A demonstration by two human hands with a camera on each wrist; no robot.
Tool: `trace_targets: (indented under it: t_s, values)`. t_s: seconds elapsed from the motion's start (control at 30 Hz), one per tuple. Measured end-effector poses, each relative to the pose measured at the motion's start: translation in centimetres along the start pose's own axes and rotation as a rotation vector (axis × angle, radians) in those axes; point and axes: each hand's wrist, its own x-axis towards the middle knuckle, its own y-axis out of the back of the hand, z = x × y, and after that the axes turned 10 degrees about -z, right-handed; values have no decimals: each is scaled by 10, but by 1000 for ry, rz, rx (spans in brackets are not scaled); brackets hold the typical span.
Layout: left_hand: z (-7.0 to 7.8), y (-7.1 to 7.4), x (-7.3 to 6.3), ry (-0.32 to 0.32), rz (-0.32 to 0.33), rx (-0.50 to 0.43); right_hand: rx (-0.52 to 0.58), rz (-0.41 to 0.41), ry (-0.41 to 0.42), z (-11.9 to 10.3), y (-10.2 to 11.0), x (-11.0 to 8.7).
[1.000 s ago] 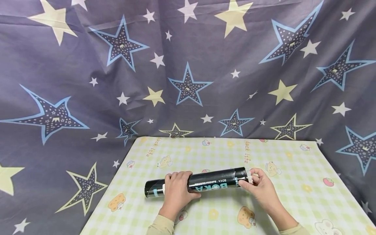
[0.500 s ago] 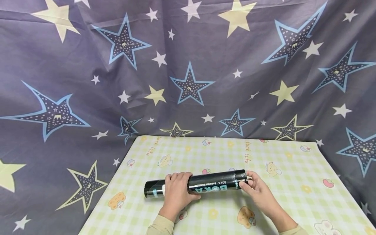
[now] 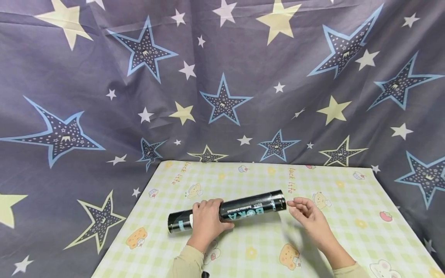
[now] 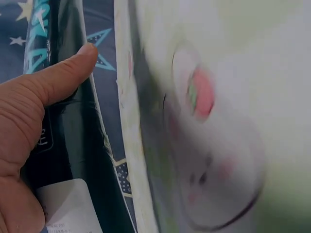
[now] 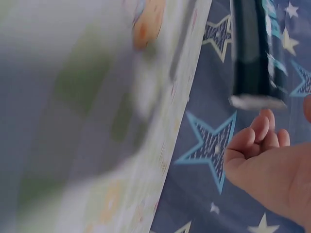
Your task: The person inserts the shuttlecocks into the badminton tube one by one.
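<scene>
A black shuttlecock tube point(image 3: 248, 205) with teal BOKA lettering is held over the table, its right end higher than its left. My left hand point(image 3: 207, 221) grips it left of the middle, with the thumb along the near side. In the left wrist view that thumb lies across the tube point(image 4: 73, 141), above a white label. Just off the right end of the tube is my right hand point(image 3: 310, 221), its fingers loosely bent and nothing visible in them. The right wrist view shows a small gap between these fingers point(image 5: 260, 127) and the tube's pale-rimmed end point(image 5: 257, 101). The tube's inside is hidden.
A cloth in pale green checks with cartoon prints covers the table point(image 3: 250, 241). Behind and at both sides hangs a dark star-patterned curtain point(image 3: 222, 58). A small black object point(image 3: 205, 274) shows beside the left sleeve at the bottom edge.
The white frilled edge of a shuttlecock, earlier pinched by my right hand at the tube's right end, went inside. My right hand has come off the tube, whose right end has risen.
</scene>
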Motion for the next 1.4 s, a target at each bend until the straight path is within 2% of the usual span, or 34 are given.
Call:
trace_targets:
  t_s: [0.17,0.33,0.5,0.67,0.77,0.87,1.03,1.4]
  values:
    - [-19,1,22,59,-8,19,-7,14,-9,8,25,-5]
    - [-34,-3,44,93,-22,20,-64,29,-64,19,46,-9]
    - [-37,-6,65,103,-54,52,-75,38,-117,27,54,-11]
    - [-30,-15,80,119,-121,94,-88,47,-155,32,55,-10]
    - [-25,-21,85,127,-144,109,-131,49,-163,34,57,-10]
    - [-20,-25,86,123,-140,126,-207,44,-152,34,57,-11]
    - [-14,-24,86,107,-135,167,-310,45,-118,34,57,-13]
    - [-10,-14,90,91,-160,197,-333,58,-142,35,58,-11]
